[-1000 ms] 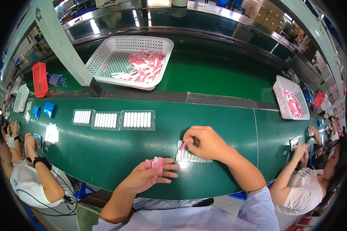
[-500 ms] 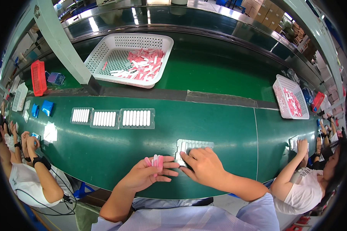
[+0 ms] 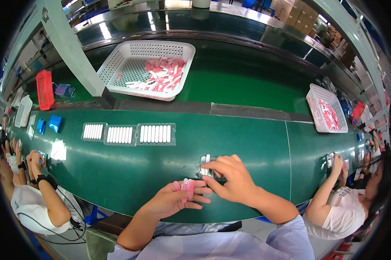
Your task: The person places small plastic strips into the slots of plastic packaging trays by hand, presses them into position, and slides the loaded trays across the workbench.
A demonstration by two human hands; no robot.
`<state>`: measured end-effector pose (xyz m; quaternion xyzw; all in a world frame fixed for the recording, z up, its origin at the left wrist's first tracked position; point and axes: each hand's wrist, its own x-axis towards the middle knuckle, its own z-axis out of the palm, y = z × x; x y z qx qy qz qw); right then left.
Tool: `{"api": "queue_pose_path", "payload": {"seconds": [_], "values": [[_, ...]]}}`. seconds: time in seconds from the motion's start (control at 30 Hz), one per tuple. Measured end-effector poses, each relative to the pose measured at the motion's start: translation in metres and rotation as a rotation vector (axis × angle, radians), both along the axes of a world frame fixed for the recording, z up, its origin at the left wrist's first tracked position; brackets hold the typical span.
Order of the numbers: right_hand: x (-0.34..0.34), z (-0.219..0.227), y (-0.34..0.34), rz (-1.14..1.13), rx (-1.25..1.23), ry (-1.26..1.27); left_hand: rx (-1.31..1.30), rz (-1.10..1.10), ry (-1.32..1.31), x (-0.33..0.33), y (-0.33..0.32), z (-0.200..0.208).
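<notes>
Lying palm up at the near edge of the green table [image 3: 117, 182]: the left hand [image 3: 178, 200], fingers loosely curled, cradling a small bunch of pink and white sticks [image 3: 185, 187]; about three showing, exact count hard to tell. Reaching just beside it, touching it at the fingertips: the right hand [image 3: 231, 178], fingers pressed down on a clear blister tray [image 3: 207, 164], pinching at one white stick there; most of the tray hidden under the hand, so no counting its slots.

Lying in a row farther along the table, toward the left: three filled clear trays [image 3: 130, 134], each holding a line of white sticks, the largest one with eight or so.

Standing beyond the table's far edge: one large white basket [image 3: 117, 65] with a heap of pink and white sticks, too many to count. Sitting toward the right end: a second, smaller white basket [image 3: 314, 110] with pink pieces. Resting at the left end: one red basket [image 3: 44, 89] and two blue packets [image 3: 48, 125].

Working at the table's left and right ends: two other people, one on each side, hands busy with small items.
</notes>
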<state>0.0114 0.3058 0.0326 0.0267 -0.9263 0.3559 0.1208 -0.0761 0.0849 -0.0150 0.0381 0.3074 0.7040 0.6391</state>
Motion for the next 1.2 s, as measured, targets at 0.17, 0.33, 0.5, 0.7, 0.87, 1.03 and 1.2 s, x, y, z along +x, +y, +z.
{"api": "queue_pose_path", "payload": {"seconds": [0.17, 0.33, 0.5, 0.7, 0.87, 1.03, 1.2], "values": [[0.003, -0.006, -0.001, 0.152, -0.162, -0.056, 0.009, -0.123, 0.077, 0.008, 0.007, 0.003], [0.0, -0.023, 0.023, -0.13, -0.899, -0.09, 0.025, -0.175, 0.133, 0.002, 0.003, 0.002], [-0.01, -0.012, 0.051, -0.051, -0.984, -0.381, -0.003, -0.089, 0.072, -0.004, -0.005, -0.007], [-0.026, -0.019, 0.041, -0.007, -0.041, -0.376, -0.005, -0.068, 0.042, -0.003, 0.001, -0.006], [-0.023, -0.011, 0.037, -0.006, 0.097, -0.4, 0.002, -0.079, 0.043, -0.003, 0.0, -0.008], [-0.011, -0.014, 0.025, 0.006, -0.295, -0.241, -0.039, -0.041, -0.01, 0.0, 0.002, -0.002], [0.0, -0.016, 0.007, 0.187, -0.365, -0.289, -0.01, -0.162, 0.047, 0.007, 0.017, -0.003]]}}
